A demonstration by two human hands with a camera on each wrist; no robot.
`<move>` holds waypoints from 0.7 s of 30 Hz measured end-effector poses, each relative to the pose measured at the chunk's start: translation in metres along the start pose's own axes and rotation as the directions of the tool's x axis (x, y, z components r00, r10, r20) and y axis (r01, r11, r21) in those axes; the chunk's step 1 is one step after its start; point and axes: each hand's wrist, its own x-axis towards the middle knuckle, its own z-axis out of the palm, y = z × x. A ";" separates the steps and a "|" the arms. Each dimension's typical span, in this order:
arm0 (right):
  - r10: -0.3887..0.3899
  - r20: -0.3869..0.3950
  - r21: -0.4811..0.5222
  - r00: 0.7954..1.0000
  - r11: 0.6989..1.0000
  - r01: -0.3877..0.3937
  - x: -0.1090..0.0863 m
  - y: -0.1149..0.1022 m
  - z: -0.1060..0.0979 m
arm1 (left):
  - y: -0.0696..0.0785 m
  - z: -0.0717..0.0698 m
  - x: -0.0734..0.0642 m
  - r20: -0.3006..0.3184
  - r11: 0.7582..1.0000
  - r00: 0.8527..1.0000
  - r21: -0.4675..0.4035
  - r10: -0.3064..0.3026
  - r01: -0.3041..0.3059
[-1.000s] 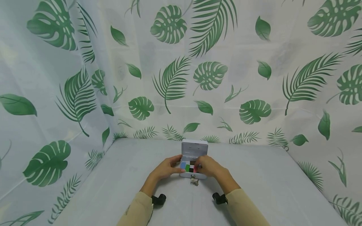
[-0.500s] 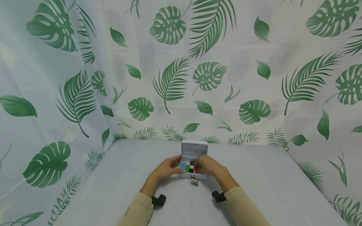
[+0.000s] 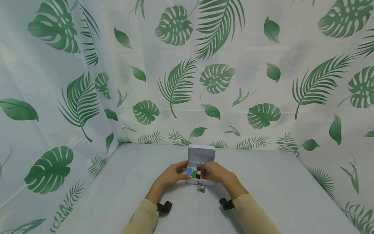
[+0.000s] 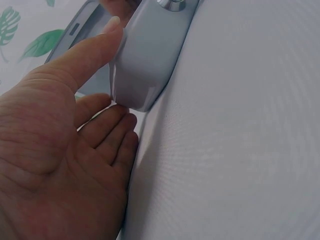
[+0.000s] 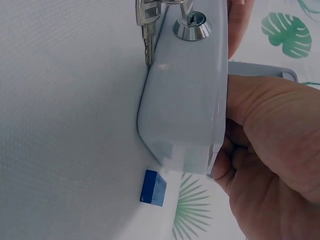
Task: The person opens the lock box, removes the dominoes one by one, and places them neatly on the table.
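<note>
A pale grey metal cash box [image 3: 193, 182] stands on the table with its lid [image 3: 201, 155] raised. My left hand [image 3: 170, 174] holds the box's left end, thumb at the front rim and fingers along the side wall. Inside lie a light blue block [image 3: 189, 171], a green block [image 3: 194, 174], a black block [image 3: 198, 176], a dark brown one [image 3: 198, 168] and a white patch. My right hand [image 3: 215, 172] reaches over the right side, its curled fingers at a red block [image 3: 202, 175]. Its fingertips are hidden in the box.
Keys [image 3: 201, 188] hang from the lock [image 5: 193, 25] on the box's front. A small blue block [image 5: 153, 188] lies on the table beside the box's right end. Leaf-patterned curtains [image 3: 181, 48] rise behind and beside the white table [image 3: 122, 185].
Slightly more of the red block shows beside my right fingers, which have shifted a little. The left hand and the box stay in place.
</note>
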 end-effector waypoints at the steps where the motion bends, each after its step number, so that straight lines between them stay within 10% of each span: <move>1: -0.003 0.002 -0.003 1.000 1.000 0.003 0.000 0.000 0.000 | 0.000 0.000 0.000 0.000 1.000 1.000 0.001 0.000 0.000; 21: -0.052 -0.021 0.112 0.998 0.992 0.054 -0.003 0.005 -0.005 | 0.002 0.000 -0.001 -0.004 1.000 1.000 0.009 -0.004 0.004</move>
